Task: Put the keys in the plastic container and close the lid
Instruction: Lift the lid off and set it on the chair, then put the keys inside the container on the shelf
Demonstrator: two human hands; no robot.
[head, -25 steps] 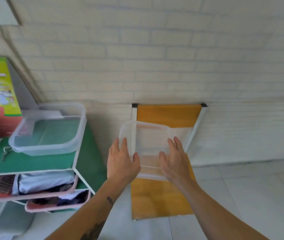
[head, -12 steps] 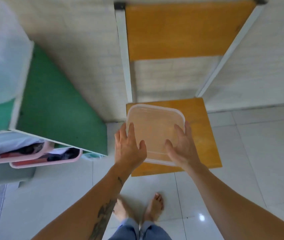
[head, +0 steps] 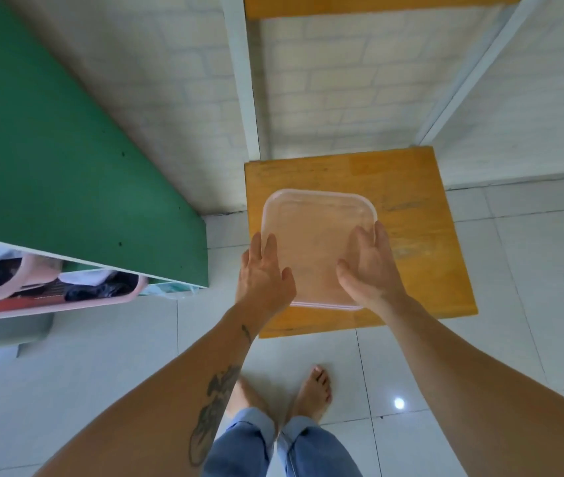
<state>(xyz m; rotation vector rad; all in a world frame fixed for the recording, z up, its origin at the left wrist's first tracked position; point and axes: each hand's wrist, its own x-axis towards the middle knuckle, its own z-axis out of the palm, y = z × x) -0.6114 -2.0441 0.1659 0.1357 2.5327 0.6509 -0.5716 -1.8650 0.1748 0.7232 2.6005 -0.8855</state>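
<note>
Floor [head: 531, 304]: pale glossy tiles, one bright light spot reflected near my right foot. Wall [head: 156, 91]: white brick pattern, behind everything.

Cabinet [head: 50, 132]: green side panel at my left, white front edge. Pink trays [head: 63, 302] stick out of its front, holding dark and white items I cannot identify.

Chair [head: 411, 187]: orange wooden seat, white frame, orange backrest at the top edge of view. It stands against the wall, directly before me.

My jeans [head: 249, 445] and bare feet [head: 315, 390] show below, on the tiles just short of the seat.

Lid [head: 315, 242]: clear plastic, square with rounded corners, flat, over the left-centre part of the seat. Whether it touches the wood or sits slightly above, I cannot tell.

Left hand [head: 263, 273]: clasps the lid's near-left edge, thumb on top, fingers extended along the side. Tattoo on that forearm.

Right hand [head: 368, 266]: clasps the near-right edge, thumb on top, fingertips [head: 363, 234] resting on the lid's surface.
</note>
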